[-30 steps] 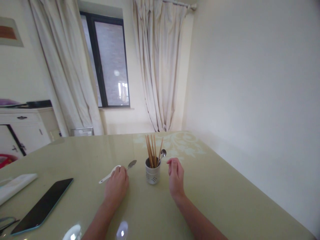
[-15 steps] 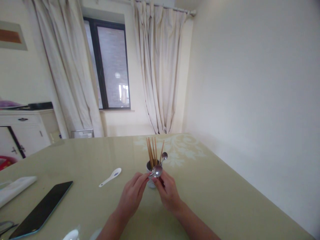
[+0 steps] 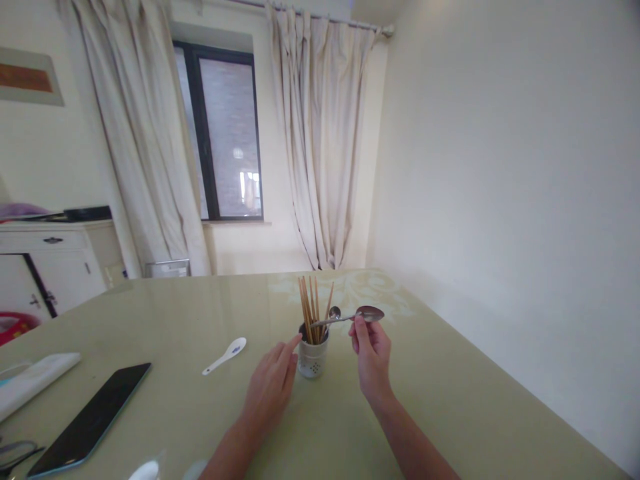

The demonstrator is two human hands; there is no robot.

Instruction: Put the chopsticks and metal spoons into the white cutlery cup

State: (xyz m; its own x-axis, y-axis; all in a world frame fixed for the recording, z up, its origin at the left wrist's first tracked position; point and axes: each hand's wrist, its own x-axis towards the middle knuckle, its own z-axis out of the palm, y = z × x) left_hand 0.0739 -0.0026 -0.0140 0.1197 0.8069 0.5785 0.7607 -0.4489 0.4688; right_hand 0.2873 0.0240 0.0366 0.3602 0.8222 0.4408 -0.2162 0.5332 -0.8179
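Observation:
My right hand (image 3: 374,357) pinches a metal spoon (image 3: 370,313) close to its bowl, to the right of the utensil cup. The spoon lies nearly level, its handle pointing left across the cup's top. Several wooden chopsticks (image 3: 311,310) and a second metal spoon (image 3: 335,312) stand in the light perforated cup (image 3: 311,360). At the cup's left side is my left hand (image 3: 273,377), fingers stretched toward the rim and holding nothing. Whether its fingertips touch the cup is hard to tell.
A white ceramic spoon (image 3: 225,355) lies left of my hands. Farther left are a dark tablet (image 3: 93,417), a white object (image 3: 43,380) and glasses (image 3: 17,453). Another white item (image 3: 145,471) shows at the bottom edge. A wall (image 3: 500,200) borders the table's right side.
My right hand has moved right and slightly up with the metal spoon, which has turned so its handle points left. My left hand has let go of the spoon and stays by the cup.

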